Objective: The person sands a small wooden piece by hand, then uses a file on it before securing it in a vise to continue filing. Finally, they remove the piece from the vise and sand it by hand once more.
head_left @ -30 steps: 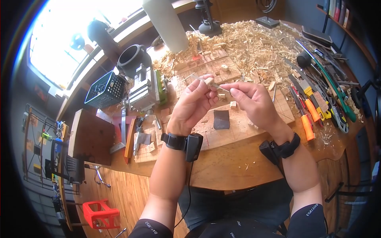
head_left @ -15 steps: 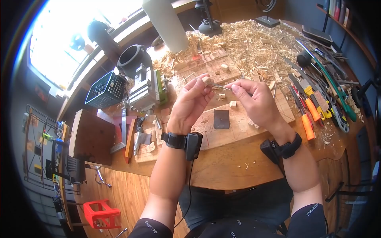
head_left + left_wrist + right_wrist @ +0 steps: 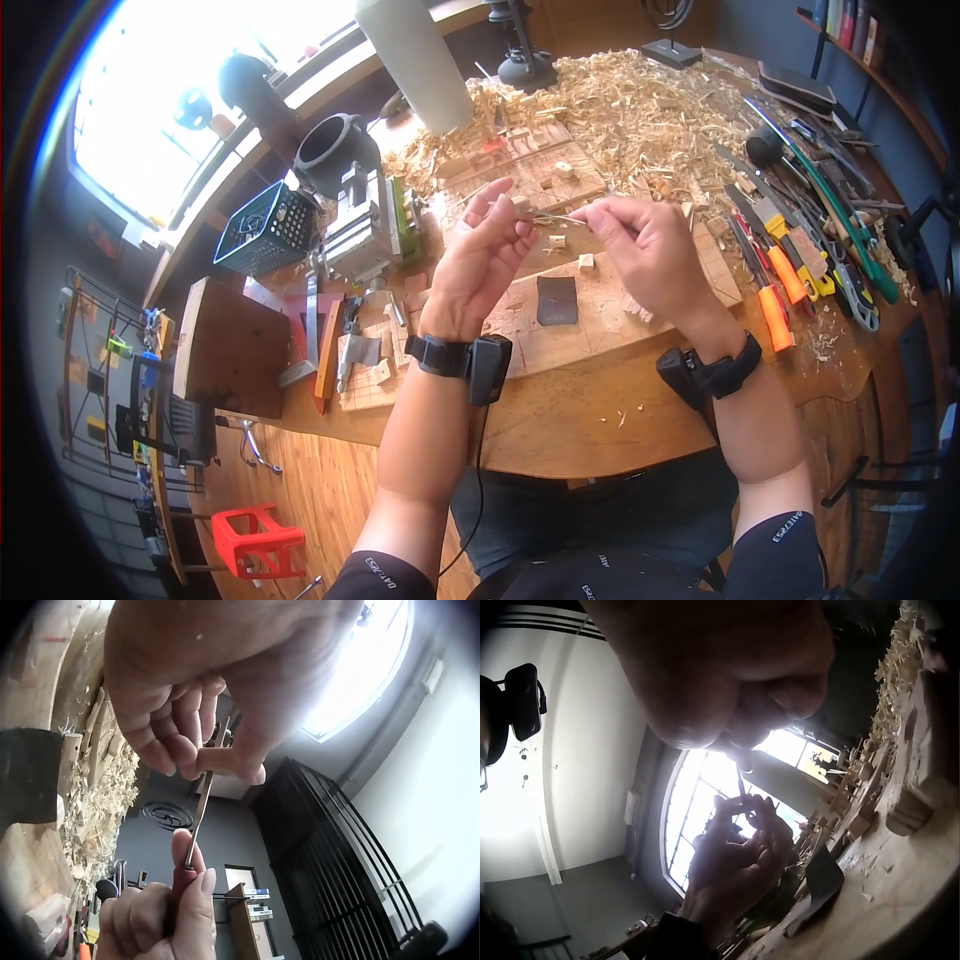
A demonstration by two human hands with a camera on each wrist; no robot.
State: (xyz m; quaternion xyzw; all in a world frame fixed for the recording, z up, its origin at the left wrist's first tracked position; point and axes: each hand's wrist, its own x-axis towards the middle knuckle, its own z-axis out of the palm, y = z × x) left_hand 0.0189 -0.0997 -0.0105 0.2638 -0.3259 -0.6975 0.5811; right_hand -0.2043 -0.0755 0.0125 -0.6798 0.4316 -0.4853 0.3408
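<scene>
My left hand (image 3: pixel 480 255) pinches a small pale wooden piece (image 3: pixel 216 759) between thumb and fingertips, above the board. My right hand (image 3: pixel 652 258) grips the red handle (image 3: pixel 181 883) of a slim tool, mostly covered by its curled fingers. The tool's thin metal shaft (image 3: pixel 200 810) reaches from the handle to the wooden piece, and a stretch of metal shows past it in the left wrist view. Whether the shaft passes through or behind the piece, I cannot tell. Against the bright window in the right wrist view, my left hand (image 3: pixel 739 862) looks dark.
Under the hands lies a marked wooden board (image 3: pixel 640 300) with a dark square sheet (image 3: pixel 557 301) and a small wood block (image 3: pixel 586 262). Shavings (image 3: pixel 640 110) cover the back. A metal vise (image 3: pixel 355 235) stands left; orange-handled tools (image 3: pixel 775 318) lie right.
The wooden piece has turned in my left fingers and shows less in the head view. My right hand has shifted slightly, with more of the metal shaft visible between the hands.
</scene>
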